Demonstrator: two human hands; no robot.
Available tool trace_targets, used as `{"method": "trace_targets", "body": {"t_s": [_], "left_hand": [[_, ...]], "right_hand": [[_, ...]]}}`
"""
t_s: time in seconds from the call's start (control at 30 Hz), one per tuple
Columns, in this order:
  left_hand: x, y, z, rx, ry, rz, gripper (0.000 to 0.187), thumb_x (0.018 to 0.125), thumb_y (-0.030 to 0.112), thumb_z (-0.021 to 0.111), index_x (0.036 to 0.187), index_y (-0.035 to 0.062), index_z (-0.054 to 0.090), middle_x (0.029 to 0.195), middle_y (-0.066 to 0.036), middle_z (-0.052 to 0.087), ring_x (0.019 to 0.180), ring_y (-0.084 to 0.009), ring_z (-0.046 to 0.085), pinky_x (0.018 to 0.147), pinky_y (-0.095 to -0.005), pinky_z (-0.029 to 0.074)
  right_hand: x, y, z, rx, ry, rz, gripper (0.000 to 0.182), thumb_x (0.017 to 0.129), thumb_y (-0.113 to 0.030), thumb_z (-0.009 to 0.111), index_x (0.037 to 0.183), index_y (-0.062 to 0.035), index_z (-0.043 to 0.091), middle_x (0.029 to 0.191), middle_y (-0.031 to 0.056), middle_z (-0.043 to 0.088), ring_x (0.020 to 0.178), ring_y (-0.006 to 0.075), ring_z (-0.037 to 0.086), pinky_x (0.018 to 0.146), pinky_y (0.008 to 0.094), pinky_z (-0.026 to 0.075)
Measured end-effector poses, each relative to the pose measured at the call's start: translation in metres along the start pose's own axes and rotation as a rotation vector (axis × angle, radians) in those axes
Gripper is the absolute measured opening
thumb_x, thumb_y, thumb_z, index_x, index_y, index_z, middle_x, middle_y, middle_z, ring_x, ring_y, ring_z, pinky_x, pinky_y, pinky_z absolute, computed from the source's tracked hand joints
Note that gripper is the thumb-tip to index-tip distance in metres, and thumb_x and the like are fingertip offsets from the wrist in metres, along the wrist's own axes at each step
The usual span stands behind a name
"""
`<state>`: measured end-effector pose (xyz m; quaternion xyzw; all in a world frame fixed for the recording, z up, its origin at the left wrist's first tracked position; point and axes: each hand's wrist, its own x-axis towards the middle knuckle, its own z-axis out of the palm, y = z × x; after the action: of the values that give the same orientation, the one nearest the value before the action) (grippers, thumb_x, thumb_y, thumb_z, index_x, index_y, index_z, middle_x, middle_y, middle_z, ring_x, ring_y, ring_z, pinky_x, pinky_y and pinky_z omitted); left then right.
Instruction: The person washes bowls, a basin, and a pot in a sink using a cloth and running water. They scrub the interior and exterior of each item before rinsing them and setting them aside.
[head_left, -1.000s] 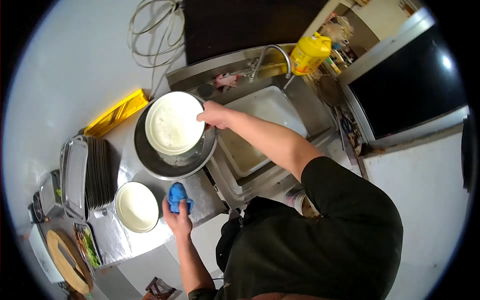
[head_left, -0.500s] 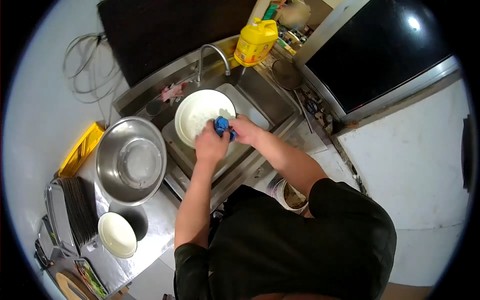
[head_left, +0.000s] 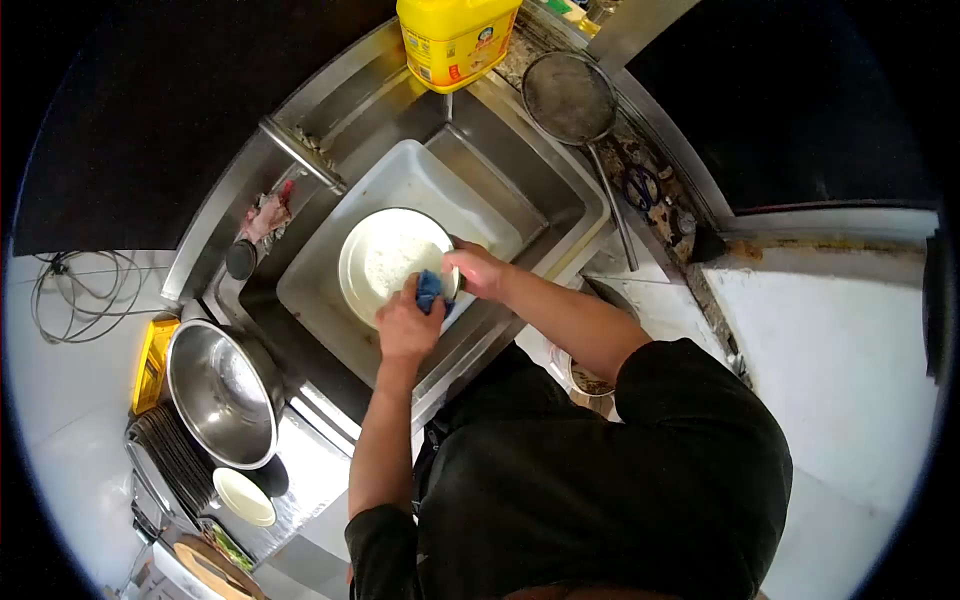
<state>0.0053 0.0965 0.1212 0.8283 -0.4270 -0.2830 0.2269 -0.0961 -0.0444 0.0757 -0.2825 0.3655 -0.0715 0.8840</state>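
A round white bowl (head_left: 385, 255) with specks of foam inside is held over a pale rectangular basin (head_left: 410, 170) in the steel sink (head_left: 575, 205). My left hand (head_left: 408, 325) presses a crumpled blue cloth (head_left: 430, 290) against the bowl's near inner side. On the right, my right hand (head_left: 477, 270) grips the bowl's rim, with the thumb at the edge and the other fingers mostly hidden. The faucet (head_left: 305, 155) reaches in from the upper left of the sink.
A steel bowl (head_left: 225, 395) and a cream bowl (head_left: 244, 498) stand on the left counter. Behind the sink is a yellow jug (head_left: 460, 45). A long-handled strainer (head_left: 570, 98) lies along the right ledge, beside scissors (head_left: 640, 187). A bucket (head_left: 590, 380) stands below.
The view has shifted closer over the sink. My left hand and the blue cloth have moved slightly along the bowl's near side, and my right hand now sits at its right rim.
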Motion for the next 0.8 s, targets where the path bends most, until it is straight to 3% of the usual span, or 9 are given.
{"method": "trace_targets", "body": {"t_s": [0.07,0.17,0.2,0.33,0.43,0.5,0.63,0.73,0.8], "left_hand": [[0.007,-0.009,0.001,0.24,0.094,0.013,0.054,0.072,0.03,0.069,0.118,0.006,0.056,0.104,-0.021,0.06,0.097,-0.037,0.056,0.092,-0.0489,0.04],[0.025,-0.031,0.006,0.535,0.355,-0.019,0.058,0.072,0.032,0.071,0.122,0.0082,0.053,0.134,-0.019,0.041,0.125,-0.0394,0.035,0.103,-0.0551,0.026],[0.037,-0.043,0.01,0.479,0.38,-0.092,0.059,0.074,0.031,0.072,0.123,0.0084,0.05,0.145,-0.019,0.026,0.13,-0.0408,0.029,0.106,-0.0549,0.023],[0.091,-0.053,0.028,0.336,0.532,-0.373,0.068,0.076,0.024,0.068,0.133,0.0018,0.038,0.149,-0.025,0.017,0.136,-0.0457,0.018,0.109,-0.057,0.019],[0.112,-0.04,0.044,0.044,0.643,-0.195,0.065,0.077,0.015,0.064,0.133,-0.0041,0.036,0.147,-0.03,0.016,0.134,-0.0489,0.02,0.11,-0.0537,0.02],[0.117,-0.039,0.043,-0.195,0.604,-0.043,0.061,0.077,0.007,0.059,0.131,-0.0083,0.037,0.146,-0.033,0.015,0.131,-0.05,0.024,0.109,-0.0491,0.025],[0.097,-0.035,0.021,-0.357,0.228,0.212,0.042,0.078,0.012,0.061,0.117,-0.0032,0.053,0.13,-0.03,0.043,0.118,-0.0471,0.043,0.102,-0.0463,0.036],[0.055,-0.033,-0.01,-0.215,0.083,0.165,0.045,0.081,0.018,0.064,0.123,0.0055,0.054,0.133,-0.023,0.045,0.118,-0.0419,0.046,0.101,-0.044,0.039],[0.04,-0.043,-0.035,0.131,-0.022,0.097,0.056,0.078,0.025,0.065,0.131,0.0144,0.05,0.137,-0.02,0.042,0.127,-0.0397,0.038,0.108,-0.046,0.029]], "right_hand": [[0.004,-0.017,-0.005,-0.001,-0.072,0.017,0.056,0.071,-0.005,0.053,0.127,-0.0031,0.048,0.106,0.0102,0.059,0.102,0.0227,0.056,0.081,0.0369,0.05],[0.021,-0.016,-0.017,-0.149,-0.141,-0.018,0.057,0.072,-0.006,0.053,0.129,-0.0029,0.046,0.106,0.0098,0.059,0.101,0.0229,0.057,0.083,0.0368,0.05],[0.023,-0.017,-0.012,-0.131,-0.175,0.043,0.056,0.073,-0.005,0.053,0.128,-0.0028,0.047,0.107,0.0094,0.06,0.1,0.0224,0.057,0.082,0.0368,0.05],[0.04,-0.008,0.001,-0.188,-0.125,0.166,0.051,0.081,-0.012,0.056,0.13,-0.0116,0.046,0.112,0.0044,0.059,0.099,0.0179,0.058,0.082,0.0353,0.051],[0.052,-0.006,0.016,-0.192,-0.11,0.185,0.05,0.087,-0.027,0.059,0.132,-0.013,0.044,0.118,0.0032,0.057,0.105,0.0174,0.055,0.087,0.0362,0.048],[0.062,-0.008,0.024,-0.14,-0.094,0.179,0.048,0.091,-0.035,0.056,0.132,-0.0122,0.045,0.119,0.0028,0.057,0.106,0.0167,0.055,0.089,0.0349,0.047],[0.075,-0.016,0.025,-0.087,-0.123,0.074,0.045,0.096,-0.043,0.045,0.125,-0.009,0.05,0.118,0.0059,0.058,0.108,0.0186,0.055,0.091,0.0347,0.044],[0.078,-0.02,0.021,0.066,-0.192,0.038,0.045,0.095,-0.039,0.048,0.123,-0.0036,0.05,0.115,0.01,0.059,0.103,0.0197,0.057,0.09,0.0366,0.046],[0.074,-0.022,0.028,0.062,-0.145,0.044,0.047,0.094,-0.04,0.048,0.123,-0.0024,0.051,0.111,0.0109,0.061,0.098,0.0209,0.059,0.089,0.0353,0.046]]}}
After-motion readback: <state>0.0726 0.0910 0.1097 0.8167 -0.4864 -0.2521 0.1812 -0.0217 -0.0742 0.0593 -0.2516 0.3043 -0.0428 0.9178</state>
